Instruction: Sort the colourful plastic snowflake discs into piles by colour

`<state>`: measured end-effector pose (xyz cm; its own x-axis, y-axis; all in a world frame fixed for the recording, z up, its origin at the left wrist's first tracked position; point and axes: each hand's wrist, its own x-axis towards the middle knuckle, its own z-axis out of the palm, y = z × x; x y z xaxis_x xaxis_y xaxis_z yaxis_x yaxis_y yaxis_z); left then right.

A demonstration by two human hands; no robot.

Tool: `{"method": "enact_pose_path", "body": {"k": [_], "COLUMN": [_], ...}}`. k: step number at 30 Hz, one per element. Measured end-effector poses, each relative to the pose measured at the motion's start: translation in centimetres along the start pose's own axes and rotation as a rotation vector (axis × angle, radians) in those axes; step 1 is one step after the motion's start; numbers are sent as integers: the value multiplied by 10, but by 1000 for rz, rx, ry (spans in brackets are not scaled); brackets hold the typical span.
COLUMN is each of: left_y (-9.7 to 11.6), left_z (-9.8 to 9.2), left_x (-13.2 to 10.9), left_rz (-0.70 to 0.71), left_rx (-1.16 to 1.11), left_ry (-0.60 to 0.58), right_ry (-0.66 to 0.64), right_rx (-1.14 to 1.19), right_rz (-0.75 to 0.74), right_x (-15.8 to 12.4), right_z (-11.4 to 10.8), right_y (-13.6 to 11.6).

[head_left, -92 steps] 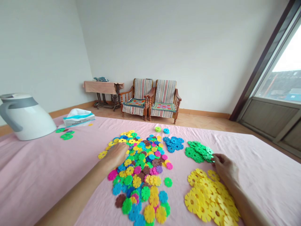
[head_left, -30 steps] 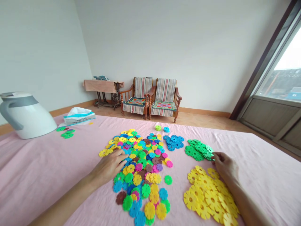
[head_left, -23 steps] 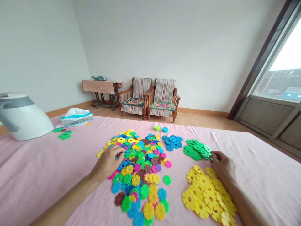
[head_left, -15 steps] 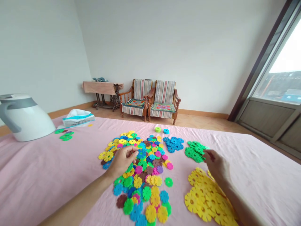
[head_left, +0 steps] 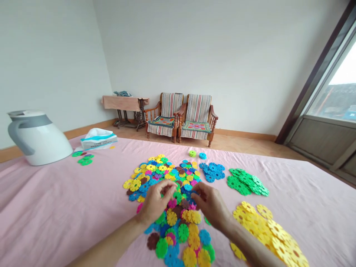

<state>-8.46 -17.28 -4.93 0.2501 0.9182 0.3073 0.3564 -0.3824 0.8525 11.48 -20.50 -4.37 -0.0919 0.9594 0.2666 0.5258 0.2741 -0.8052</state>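
A mixed heap of flower-shaped plastic discs (head_left: 171,218) in many colours spreads over the middle of the pink cloth. My left hand (head_left: 157,200) is above the heap, thumb and fingers pinched together; whatever is between them is hidden. Close to it on the right is my right hand (head_left: 213,202), fingers curled over dark blue discs, and I cannot make out what they hold. To the right of the heap lie a pile of blue discs (head_left: 213,171), a pile of green discs (head_left: 246,181) and a larger pile of yellow discs (head_left: 256,224), partly behind my right forearm.
A lime-green disc stack (head_left: 192,153) and a light blue disc stack (head_left: 202,156) stand near the far edge. At left are a white jug (head_left: 47,142), a tissue pack (head_left: 99,141) and a few green discs (head_left: 85,160). Two wooden chairs (head_left: 180,118) stand beyond the pink cloth (head_left: 91,196).
My right hand has moved left from the green pile to the heap, beside my left hand. The green pile now spreads further right. The blue disc at my left fingertips no longer shows there.
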Motion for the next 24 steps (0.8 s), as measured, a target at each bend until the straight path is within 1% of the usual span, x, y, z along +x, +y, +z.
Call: {"method": "enact_pose_path", "body": {"k": [1, 3, 4, 6, 8, 10, 12, 14, 16, 20, 21, 23, 24], "left_y": [-8, -27, -38, -56, -69, -75, -77, -77, -77, -77, -77, -76, -76], "left_z": [-9, -29, -38, -54, -65, -69, -69, -67, -65, -63, -63, -64, -64], "left_x": [7, 23, 29, 39, 43, 43, 42, 41, 41, 41, 40, 39, 38], "left_rz": [14, 13, -1, -31, -57, -74, -86, -98, -107, -112, -111, -110, -109], "left_rx": [29, 75, 86, 101, 107, 106, 104, 103, 105, 114, 115, 112, 107], "left_ry": [95, 324, 389, 472, 524, 554, 563, 558, 547, 538, 537, 531, 525], "right_ry": [33, 97, 127, 193, 263, 335, 388, 385, 320, 115, 48, -123, -181], "right_rx": [-16, -60, -77, -101, -112, -124, -152, -187, -208, -210, -209, -268, -314], "right_rz": [33, 99, 124, 173, 215, 244, 248, 212, 127, -102, -171, -358, -421], "right_x": [7, 24, 32, 47, 59, 67, 68, 64, 57, 37, 33, 25, 22], "right_z": [-6, -21, -29, -45, -57, -63, -62, -53, -35, 10, 22, 41, 49], "right_y": [11, 33, 44, 62, 75, 81, 80, 71, 55, 8, -5, -27, -35]}}
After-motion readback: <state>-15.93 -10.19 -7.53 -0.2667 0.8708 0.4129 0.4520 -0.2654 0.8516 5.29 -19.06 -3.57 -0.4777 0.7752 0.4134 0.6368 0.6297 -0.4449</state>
